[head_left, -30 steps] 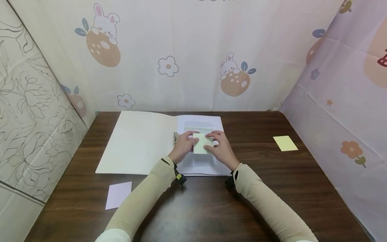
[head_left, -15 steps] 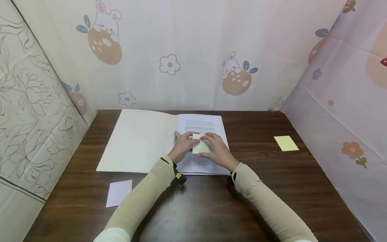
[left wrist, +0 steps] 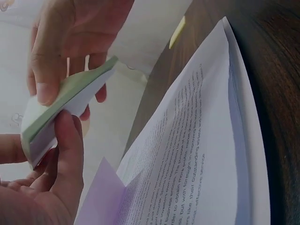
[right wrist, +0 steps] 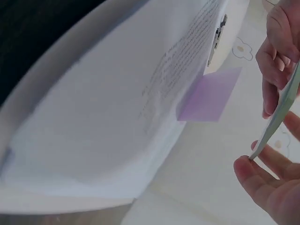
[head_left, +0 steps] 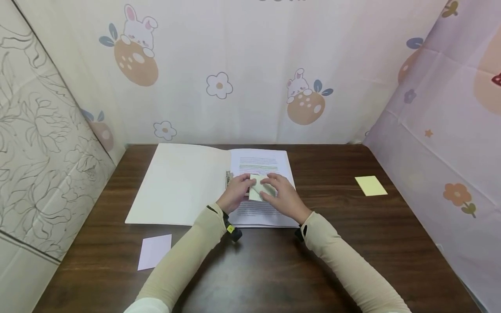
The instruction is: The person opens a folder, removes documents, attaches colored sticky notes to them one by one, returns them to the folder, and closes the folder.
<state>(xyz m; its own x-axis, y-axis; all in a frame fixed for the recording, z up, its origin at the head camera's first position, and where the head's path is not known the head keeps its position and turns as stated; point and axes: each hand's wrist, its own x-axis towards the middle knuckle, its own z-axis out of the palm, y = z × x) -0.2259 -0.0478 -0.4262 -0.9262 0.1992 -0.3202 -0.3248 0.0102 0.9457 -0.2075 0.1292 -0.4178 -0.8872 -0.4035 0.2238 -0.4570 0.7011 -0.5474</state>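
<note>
A pale green sticky note pad (head_left: 256,194) is held above the printed pages (head_left: 256,213) of an open folder. My left hand (head_left: 235,193) pinches its left side, thumb on one face and fingers behind. At the right side, my right hand (head_left: 287,198) pinches the pad between thumb and fingers. Seen from the left wrist, the pad (left wrist: 70,96) is tilted and slightly bowed. Whether a single sheet is lifting from it cannot be told. Below the hands, a purple sticky note (right wrist: 211,97) stands up from the page; the pad and hands mostly hide it in the head view.
The folder's white cover (head_left: 178,184) lies open to the left, with a metal clip (head_left: 228,178) at the spine. A lilac sticky note (head_left: 154,252) lies near the left forearm. A yellow sticky note pad (head_left: 371,185) lies at the right. Patterned curtains surround the table (head_left: 332,165).
My right hand has moved slightly left over the pad, and its thumb has shifted up from the lower edge onto the pad's face. The left hand keeps its grip.
</note>
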